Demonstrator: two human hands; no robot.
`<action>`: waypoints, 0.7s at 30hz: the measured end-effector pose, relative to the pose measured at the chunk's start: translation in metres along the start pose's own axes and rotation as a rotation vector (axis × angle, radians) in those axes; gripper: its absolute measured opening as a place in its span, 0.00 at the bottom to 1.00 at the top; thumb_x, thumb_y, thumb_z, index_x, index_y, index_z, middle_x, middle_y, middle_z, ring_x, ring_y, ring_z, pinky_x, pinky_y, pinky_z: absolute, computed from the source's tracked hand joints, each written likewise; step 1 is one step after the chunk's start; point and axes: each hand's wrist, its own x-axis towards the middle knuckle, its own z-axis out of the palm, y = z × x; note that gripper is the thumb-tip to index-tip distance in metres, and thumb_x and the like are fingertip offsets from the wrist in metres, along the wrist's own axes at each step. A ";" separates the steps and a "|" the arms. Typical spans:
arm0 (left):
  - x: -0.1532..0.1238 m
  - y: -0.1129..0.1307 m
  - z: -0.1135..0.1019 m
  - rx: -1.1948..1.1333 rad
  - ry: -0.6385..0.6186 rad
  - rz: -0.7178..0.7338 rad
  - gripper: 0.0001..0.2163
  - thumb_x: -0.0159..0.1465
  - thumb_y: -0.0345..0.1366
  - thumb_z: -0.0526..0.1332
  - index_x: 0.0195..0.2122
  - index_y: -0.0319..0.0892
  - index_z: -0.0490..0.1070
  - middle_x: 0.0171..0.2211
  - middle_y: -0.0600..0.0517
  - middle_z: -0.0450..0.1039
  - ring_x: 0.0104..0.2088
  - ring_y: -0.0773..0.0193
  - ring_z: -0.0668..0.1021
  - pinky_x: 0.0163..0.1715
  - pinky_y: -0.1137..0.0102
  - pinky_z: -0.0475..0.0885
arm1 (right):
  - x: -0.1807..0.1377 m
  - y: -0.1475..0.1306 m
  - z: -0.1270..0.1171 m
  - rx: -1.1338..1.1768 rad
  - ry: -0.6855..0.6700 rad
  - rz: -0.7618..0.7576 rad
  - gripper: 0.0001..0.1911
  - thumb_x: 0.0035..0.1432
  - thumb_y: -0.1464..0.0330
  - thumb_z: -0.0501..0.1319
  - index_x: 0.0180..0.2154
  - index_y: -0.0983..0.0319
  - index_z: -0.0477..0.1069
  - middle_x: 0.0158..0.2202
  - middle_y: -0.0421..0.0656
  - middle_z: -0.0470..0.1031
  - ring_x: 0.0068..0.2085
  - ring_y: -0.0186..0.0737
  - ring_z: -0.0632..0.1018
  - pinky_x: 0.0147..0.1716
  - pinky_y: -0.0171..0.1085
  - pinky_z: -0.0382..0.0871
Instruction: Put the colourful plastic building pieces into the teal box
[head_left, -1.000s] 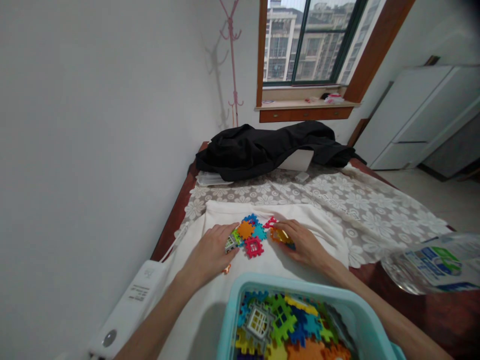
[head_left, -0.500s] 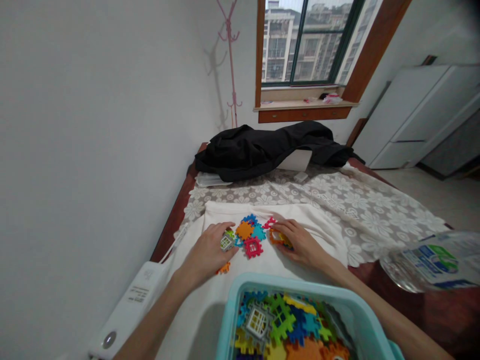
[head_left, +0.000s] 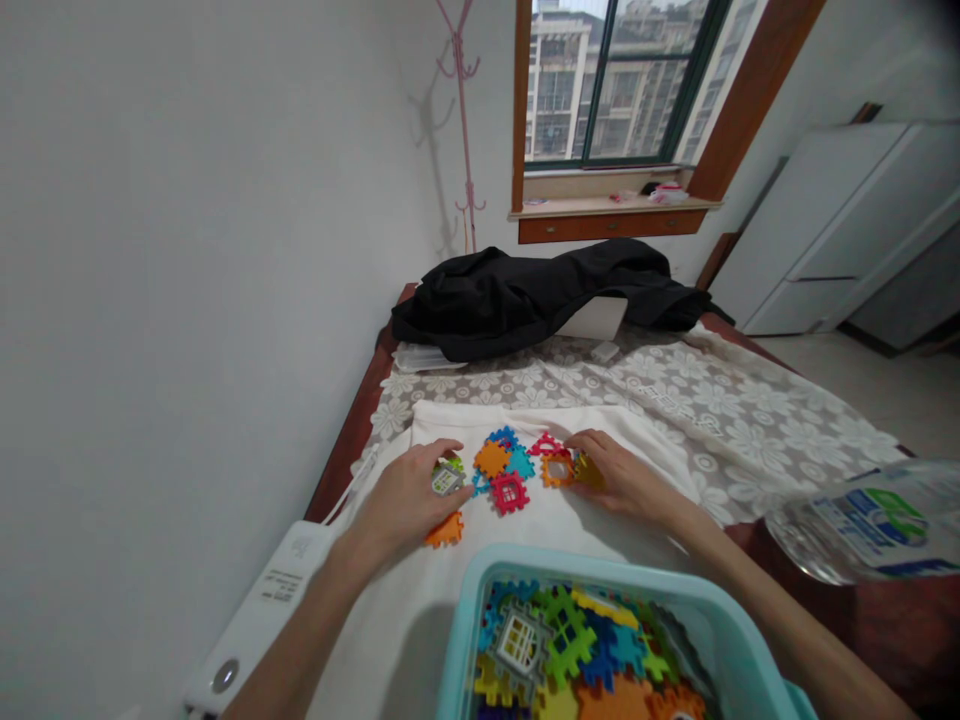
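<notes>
My left hand (head_left: 405,497) curls around a grey window tile (head_left: 448,479), thumb and forefinger at its edges. A green piece (head_left: 455,463) shows just behind it. Below the thumb lies an orange toothed piece (head_left: 445,530). My right hand (head_left: 621,482) rests with bent fingers on a yellow toothed piece (head_left: 589,472), partly hidden by the fingers. Touching or close to it are an orange frame (head_left: 557,469) and a pink-red piece (head_left: 547,444). Between the hands, an orange tile (head_left: 492,459), blue pieces (head_left: 519,461) and a red window tile (head_left: 509,493) form a cluster.
In front stands a light-blue bin (head_left: 600,562) holding several colourful toothed pieces. A large clear bottle (head_left: 862,520) is at the right, a white device (head_left: 262,610) at the left. Black cloth (head_left: 540,295) lies across the far end of the white-covered table (head_left: 525,545).
My left hand has drawn slightly left along with the grey tile, showing more of the orange piece below. The right hand has shifted right with the yellow piece, uncovering the orange frame.
</notes>
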 end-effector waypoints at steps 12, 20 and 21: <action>-0.019 0.003 -0.009 0.058 -0.279 0.100 0.27 0.56 0.38 0.72 0.58 0.46 0.74 0.56 0.44 0.78 0.56 0.44 0.79 0.57 0.53 0.74 | 0.005 -0.008 0.023 -0.052 0.025 -0.137 0.18 0.67 0.63 0.68 0.57 0.56 0.72 0.61 0.52 0.75 0.61 0.57 0.74 0.61 0.58 0.71; -0.025 0.012 -0.004 0.140 -0.292 0.116 0.25 0.58 0.29 0.64 0.58 0.44 0.73 0.53 0.42 0.77 0.54 0.44 0.79 0.56 0.53 0.75 | 0.005 -0.006 0.025 0.017 -0.014 -0.220 0.19 0.66 0.71 0.64 0.57 0.54 0.72 0.60 0.48 0.76 0.61 0.53 0.74 0.60 0.55 0.72; -0.024 0.010 -0.004 0.127 -0.291 0.120 0.25 0.58 0.30 0.64 0.58 0.44 0.72 0.52 0.42 0.78 0.53 0.44 0.79 0.55 0.53 0.75 | 0.005 -0.006 0.025 0.030 -0.015 -0.226 0.20 0.66 0.71 0.64 0.57 0.54 0.71 0.61 0.48 0.76 0.61 0.53 0.74 0.61 0.55 0.72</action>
